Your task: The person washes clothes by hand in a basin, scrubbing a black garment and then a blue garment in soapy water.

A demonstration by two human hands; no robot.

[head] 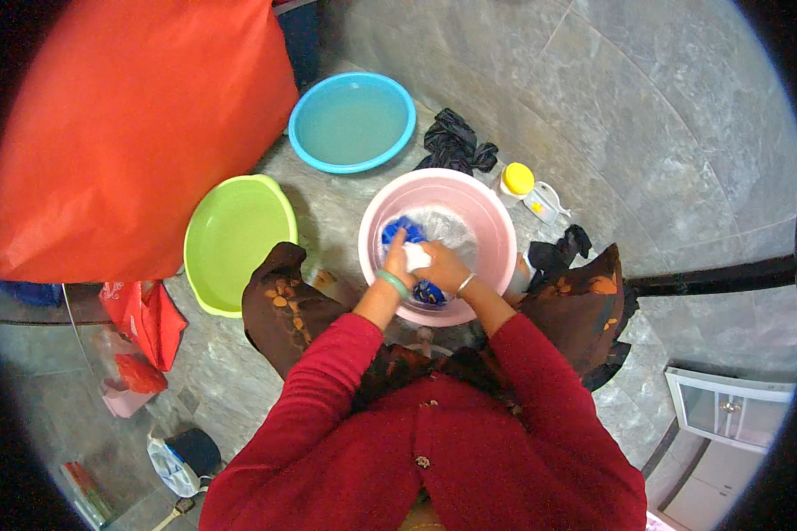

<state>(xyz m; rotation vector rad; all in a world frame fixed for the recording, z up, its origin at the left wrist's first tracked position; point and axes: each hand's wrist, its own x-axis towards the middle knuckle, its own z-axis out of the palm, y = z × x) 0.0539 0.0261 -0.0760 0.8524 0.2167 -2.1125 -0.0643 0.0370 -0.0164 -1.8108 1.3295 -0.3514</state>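
Note:
A pink plastic basin (498, 245) with sudsy water stands on the floor between the knees. Over it, my left hand (396, 260) and my right hand (443, 267) come together on a small white item (416, 257), which could be cloth or soap; its kind is not clear. My left wrist bears a green bangle, my right a silver one. Blue patterned cloth (430, 293) lies in the basin below the hands, and a brighter blue part (402, 229) shows beside my left fingers. Part of the cloth is hidden by the hands.
A blue basin (352, 123) and a green basin (239, 245), both with water, stand ahead and left. Black plastic bags (451, 143), a yellow-lidded jar (518, 179) and a soap box (544, 202) are beyond the pink basin. A large red cover (139, 133) fills the upper left.

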